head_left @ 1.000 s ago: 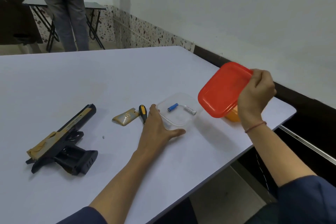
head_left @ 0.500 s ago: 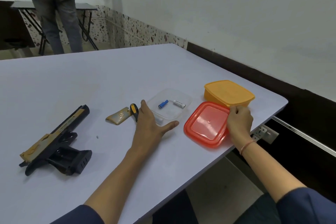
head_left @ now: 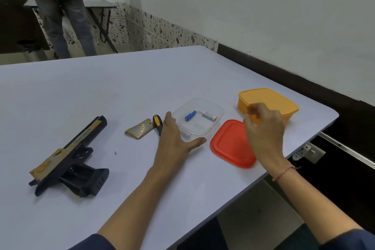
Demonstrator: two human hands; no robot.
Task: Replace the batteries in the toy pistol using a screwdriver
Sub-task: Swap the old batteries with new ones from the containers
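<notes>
**Red lid down, batteries within reach**

Black-and-gold pistol (head_left: 67,158) lies on its side at the table's (head_left: 101,91) left, grip cover (head_left: 139,131) off and set beside the screwdriver (head_left: 157,125). A tiny screw (head_left: 115,152) sits loose between them. The lid (head_left: 231,144), held aloft a second ago, now lies flat beside the clear tub (head_left: 199,116), where a blue battery (head_left: 190,115) and a silver battery (head_left: 209,116) wait. Left hand (head_left: 173,138) rests flat and open, steadying the tub. Right hand (head_left: 263,128) has let go and hovers empty, fingers loosely curled, before the orange box (head_left: 267,103). Picking out a fresh cell looks next.
</notes>
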